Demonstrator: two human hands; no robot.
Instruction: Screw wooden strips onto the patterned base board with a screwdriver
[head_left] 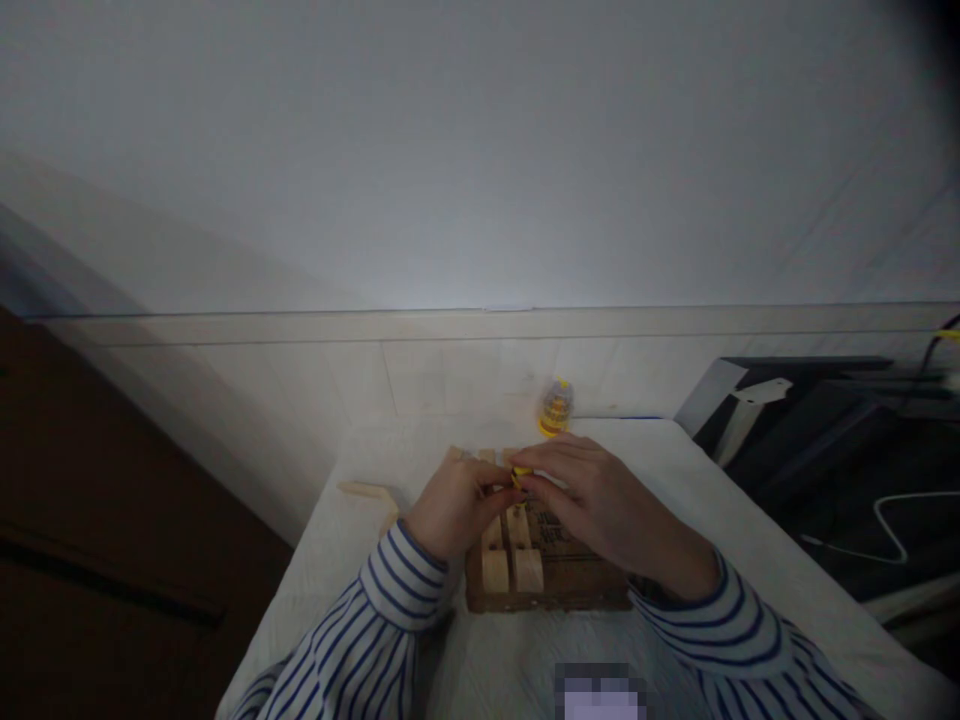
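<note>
My right hand (600, 490) pinches a small screwdriver with a yellow handle (523, 470) between thumb and fingertips. Its tip points down toward a pale wooden strip (519, 527). Closed fingers of my left hand (454, 500) meet at the lower part of the screwdriver; whether they also steady a screw is too small to see. The strip, with a rounded block (529, 570) at its near end, lies beside a similar wooden piece (495, 570). Both rest on a brown cardboard box (585, 585) with dark print, partly covered by my right hand.
A clear-domed screwdriver set with a yellow base (555, 410) stands behind the box, near the wall. An angled wooden piece (371, 492) lies left on the white-covered table (322, 570). Dark panels (825, 430) and a white cable (892, 530) are at the right.
</note>
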